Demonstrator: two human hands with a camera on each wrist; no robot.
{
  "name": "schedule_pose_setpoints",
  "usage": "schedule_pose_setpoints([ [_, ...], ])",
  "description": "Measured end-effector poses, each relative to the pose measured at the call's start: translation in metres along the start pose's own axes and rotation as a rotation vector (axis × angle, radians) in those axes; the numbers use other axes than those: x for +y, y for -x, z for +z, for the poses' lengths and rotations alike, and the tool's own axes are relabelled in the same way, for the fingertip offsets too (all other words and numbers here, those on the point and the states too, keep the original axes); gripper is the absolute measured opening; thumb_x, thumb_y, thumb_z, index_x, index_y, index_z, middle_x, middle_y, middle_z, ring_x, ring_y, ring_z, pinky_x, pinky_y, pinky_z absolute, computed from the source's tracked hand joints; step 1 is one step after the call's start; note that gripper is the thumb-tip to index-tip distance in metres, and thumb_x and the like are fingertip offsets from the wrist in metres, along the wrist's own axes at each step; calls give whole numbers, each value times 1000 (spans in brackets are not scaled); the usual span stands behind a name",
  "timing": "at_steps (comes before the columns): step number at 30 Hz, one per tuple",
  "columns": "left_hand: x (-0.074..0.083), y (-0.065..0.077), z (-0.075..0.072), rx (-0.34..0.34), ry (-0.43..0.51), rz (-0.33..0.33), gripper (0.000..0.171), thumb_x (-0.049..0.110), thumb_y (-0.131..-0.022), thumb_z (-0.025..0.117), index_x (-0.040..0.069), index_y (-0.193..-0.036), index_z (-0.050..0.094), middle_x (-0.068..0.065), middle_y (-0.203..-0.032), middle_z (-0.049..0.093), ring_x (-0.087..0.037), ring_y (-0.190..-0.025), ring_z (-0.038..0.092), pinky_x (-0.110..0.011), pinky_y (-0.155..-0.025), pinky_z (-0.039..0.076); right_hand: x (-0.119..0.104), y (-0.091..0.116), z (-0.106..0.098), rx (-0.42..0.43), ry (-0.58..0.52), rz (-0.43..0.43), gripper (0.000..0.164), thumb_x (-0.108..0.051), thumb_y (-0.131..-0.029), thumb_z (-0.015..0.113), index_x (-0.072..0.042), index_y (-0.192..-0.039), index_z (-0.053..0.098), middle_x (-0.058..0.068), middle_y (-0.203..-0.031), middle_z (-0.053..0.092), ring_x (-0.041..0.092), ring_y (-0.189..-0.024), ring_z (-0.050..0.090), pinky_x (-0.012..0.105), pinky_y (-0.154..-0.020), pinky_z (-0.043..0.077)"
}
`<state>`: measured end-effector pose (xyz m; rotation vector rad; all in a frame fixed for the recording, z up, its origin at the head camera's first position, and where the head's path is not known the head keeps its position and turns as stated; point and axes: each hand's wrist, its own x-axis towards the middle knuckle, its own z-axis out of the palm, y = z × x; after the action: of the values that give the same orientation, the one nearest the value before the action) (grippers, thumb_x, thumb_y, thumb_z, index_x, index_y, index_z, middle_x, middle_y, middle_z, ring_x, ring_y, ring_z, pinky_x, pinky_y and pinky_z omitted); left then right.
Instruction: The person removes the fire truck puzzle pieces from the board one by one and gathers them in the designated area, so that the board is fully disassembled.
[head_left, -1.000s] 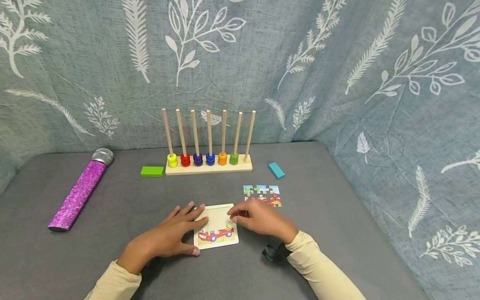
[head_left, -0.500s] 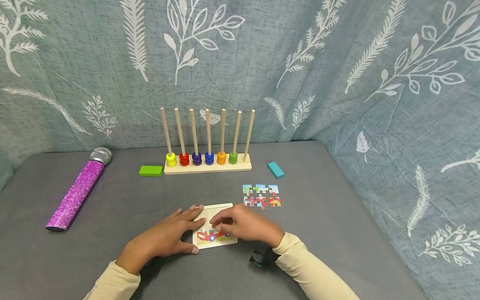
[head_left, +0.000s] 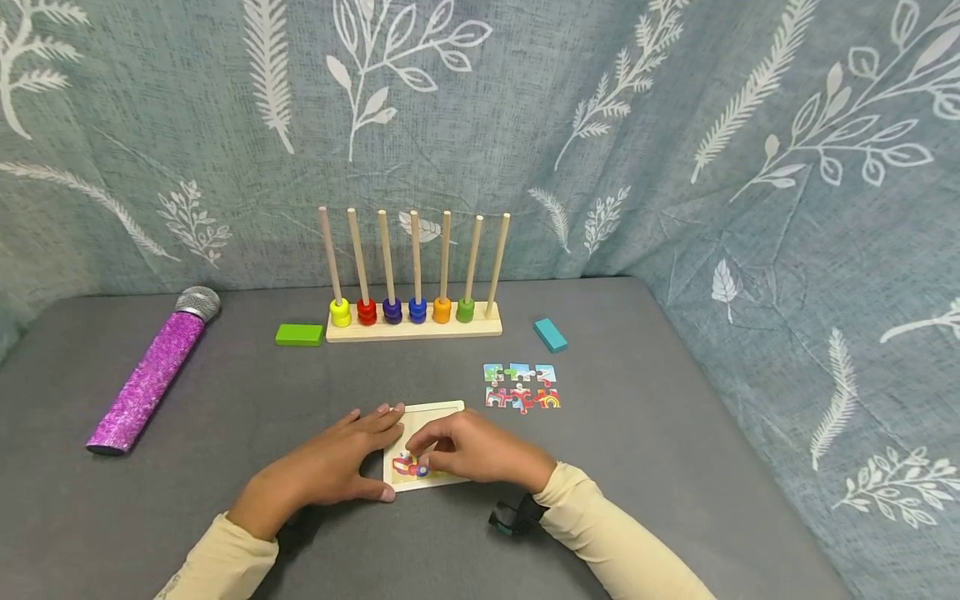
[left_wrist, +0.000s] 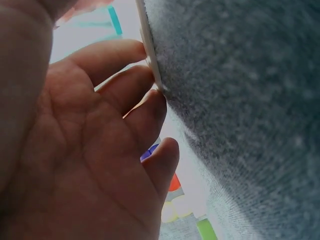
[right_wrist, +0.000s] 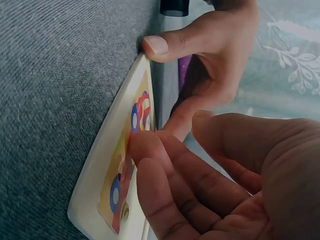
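Observation:
A shallow wooden puzzle tray (head_left: pixel 429 413) lies on the grey table, with pieces picturing a red vehicle with blue wheels (right_wrist: pixel 125 175) in its lower part. My left hand (head_left: pixel 330 460) steadies the tray's left side, fingers extended at the far corner and thumb at the near one. In the left wrist view, its fingertips touch the tray's edge (left_wrist: pixel 150 55). Over the tray, my right hand (head_left: pixel 483 454) bends its fingers loosely. The right wrist view shows those fingertips (right_wrist: pixel 145 145) against the pieces, the thumb apart; no piece shows between them. The hand covers the picture's right part.
Several loose puzzle pieces (head_left: pixel 521 397) lie right of the tray. Behind stand a wooden peg stacker (head_left: pixel 412 331) with coloured rings, a green block (head_left: pixel 299 335) and a teal block (head_left: pixel 551 335). A glittery purple microphone (head_left: pixel 146 382) lies left. A patterned curtain (head_left: pixel 480 125) hangs behind.
My right hand has moved left from the tray's right edge to over the vehicle picture. My left hand has stayed on the tray's left side. The head view has tilted slightly.

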<state>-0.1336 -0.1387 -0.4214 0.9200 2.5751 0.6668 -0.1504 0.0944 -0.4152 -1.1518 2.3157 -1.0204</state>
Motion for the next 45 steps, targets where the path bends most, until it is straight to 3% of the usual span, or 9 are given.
schedule_pose_setpoints([
  [9, 1, 1, -3, 10, -1, 25, 86, 46, -79, 77, -5, -141, 46, -19, -154, 31, -40, -141, 24, -63, -110, 16, 0, -4, -1, 7, 43, -34, 22, 0, -91, 63, -2, -111, 71, 3, -98, 71, -2, -64, 50, 14, -63, 45],
  [13, 1, -1, -5, 23, -6, 25, 84, 44, -79, 78, -5, -141, 47, -19, -154, 31, -40, -141, 25, -63, -110, 16, 0, -6, -2, -6, 86, -47, 22, -3, -93, 63, -4, -113, 71, 1, -102, 70, -2, -69, 51, 13, -66, 44],
  [20, 2, -2, -6, 12, -15, 7, 85, 44, -78, 78, -3, -141, 47, -18, -154, 32, -39, -142, 24, -63, -110, 16, 0, -7, 1, -14, 75, -75, 17, -7, -94, 65, -8, -109, 72, -4, -90, 68, -4, -70, 50, 12, -66, 43],
  [23, 1, -2, -5, 13, -16, 8, 86, 45, -78, 78, -3, -142, 46, -18, -154, 32, -39, -141, 25, -63, -110, 16, 0, -7, 3, 14, 79, -83, 16, -7, -94, 64, -8, -108, 72, -2, -101, 70, -4, -80, 52, 12, -72, 44],
  [30, -1, -1, -3, 14, -12, 0, 88, 45, -77, 79, -2, -143, 44, -17, -154, 32, -39, -142, 25, -62, -111, 16, 0, -9, 5, 2, 106, -55, 19, -8, -94, 64, -8, -112, 71, -5, -84, 64, -1, -60, 41, 13, -57, 36],
  [38, -1, 0, -1, 20, 2, 20, 87, 46, -77, 78, -4, -141, 47, -18, -153, 32, -39, -141, 25, -62, -110, 17, -1, -6, 8, 23, 29, -46, 15, -6, -95, 62, -8, -107, 71, -3, -96, 67, -1, -65, 45, 14, -60, 39],
  [42, -1, 1, -1, 22, 5, 26, 87, 46, -77, 78, -5, -141, 47, -19, -153, 33, -39, -141, 26, -62, -110, 18, -1, -6, 9, 32, 28, -36, 15, -7, -95, 62, -10, -107, 72, -4, -84, 62, -1, -59, 40, 14, -55, 35],
  [45, -1, 1, 0, 18, 11, 21, 86, 46, -77, 78, -4, -141, 48, -18, -153, 33, -39, -141, 26, -62, -110, 18, 0, -6, 9, 39, 43, -54, 15, -7, -95, 63, -11, -107, 72, -4, -85, 62, -2, -60, 42, 13, -57, 36],
])
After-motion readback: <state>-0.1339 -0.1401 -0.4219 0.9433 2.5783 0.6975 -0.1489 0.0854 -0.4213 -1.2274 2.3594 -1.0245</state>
